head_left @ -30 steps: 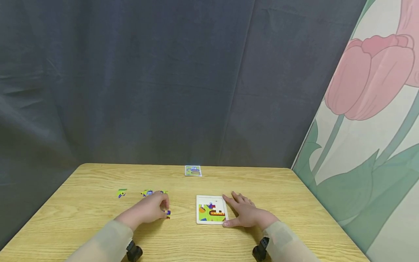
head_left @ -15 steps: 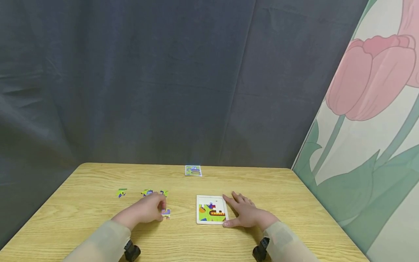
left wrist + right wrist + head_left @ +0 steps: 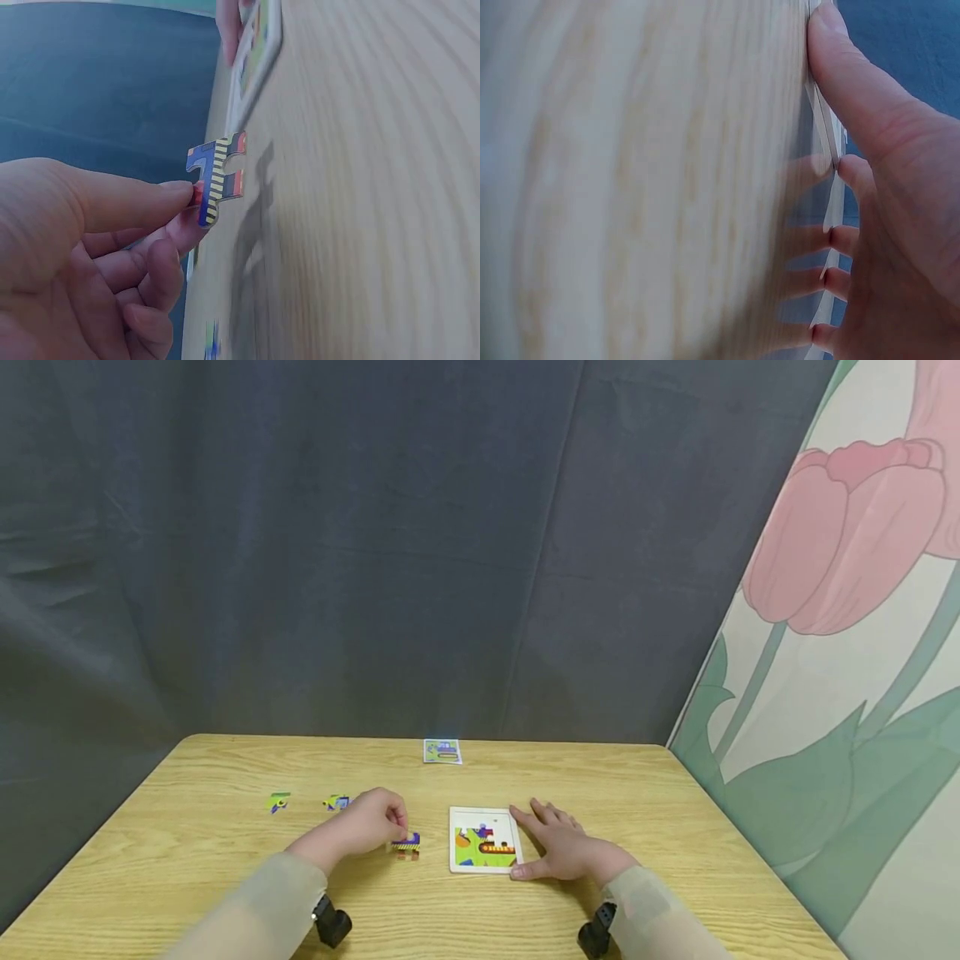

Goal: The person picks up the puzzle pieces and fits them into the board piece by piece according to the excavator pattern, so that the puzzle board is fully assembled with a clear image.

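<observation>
My left hand [image 3: 370, 822] pinches a jigsaw puzzle piece [image 3: 217, 178] between thumb and forefinger. The piece is blue with a yellow-and-black striped band and red-and-dark tabs, and is held above the tabletop, casting a shadow there. To its right lies a white puzzle tray [image 3: 452, 852], its lower part filled with green, orange and red pieces and its upper part bare white. My right hand [image 3: 561, 845] rests at the tray's right side with fingers spread, thumb and forefinger touching the rim. In the right wrist view its fingertips [image 3: 844, 240] meet the table.
Two loose patches of puzzle pieces lie left on the table: a green piece [image 3: 279, 802] and a green-and-blue one [image 3: 336, 802] near my left wrist. A small picture card [image 3: 442, 752] sits at the far edge. A dark curtain [image 3: 360, 552] hangs behind the wooden table [image 3: 637, 793].
My left hand has moved right, toward the tray, carrying the puzzle piece and turning it. It now covers the piece seen earlier beyond it. The right hand and tray have stayed put.
</observation>
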`<state>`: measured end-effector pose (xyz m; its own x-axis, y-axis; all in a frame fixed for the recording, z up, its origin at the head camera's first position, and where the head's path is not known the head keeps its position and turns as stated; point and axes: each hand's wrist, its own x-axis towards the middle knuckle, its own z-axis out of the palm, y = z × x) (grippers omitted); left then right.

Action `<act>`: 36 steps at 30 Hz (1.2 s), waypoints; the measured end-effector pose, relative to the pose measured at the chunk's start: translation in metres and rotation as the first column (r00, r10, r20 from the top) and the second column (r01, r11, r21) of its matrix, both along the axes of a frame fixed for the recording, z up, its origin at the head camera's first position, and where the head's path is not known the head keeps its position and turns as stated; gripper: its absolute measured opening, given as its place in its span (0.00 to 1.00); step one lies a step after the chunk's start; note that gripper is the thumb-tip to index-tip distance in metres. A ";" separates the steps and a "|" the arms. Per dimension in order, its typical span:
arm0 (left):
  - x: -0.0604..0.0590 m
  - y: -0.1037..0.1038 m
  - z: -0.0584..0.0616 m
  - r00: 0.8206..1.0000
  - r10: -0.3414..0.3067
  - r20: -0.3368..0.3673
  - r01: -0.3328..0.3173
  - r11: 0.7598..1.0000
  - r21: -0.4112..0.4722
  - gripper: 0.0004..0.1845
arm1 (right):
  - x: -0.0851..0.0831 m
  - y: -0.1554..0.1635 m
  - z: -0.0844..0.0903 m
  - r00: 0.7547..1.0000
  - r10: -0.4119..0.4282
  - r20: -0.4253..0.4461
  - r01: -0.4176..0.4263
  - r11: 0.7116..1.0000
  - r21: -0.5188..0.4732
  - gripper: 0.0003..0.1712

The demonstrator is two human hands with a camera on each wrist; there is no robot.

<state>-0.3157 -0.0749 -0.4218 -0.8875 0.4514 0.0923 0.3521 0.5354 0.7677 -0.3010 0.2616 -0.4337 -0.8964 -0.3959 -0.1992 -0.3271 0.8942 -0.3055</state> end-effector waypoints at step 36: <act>-0.028 0.127 -0.015 0.998 -0.003 0.063 -0.002 0.997 0.072 0.07 | 0.000 0.000 0.001 1.000 0.021 -0.019 -0.022 1.000 -0.004 0.56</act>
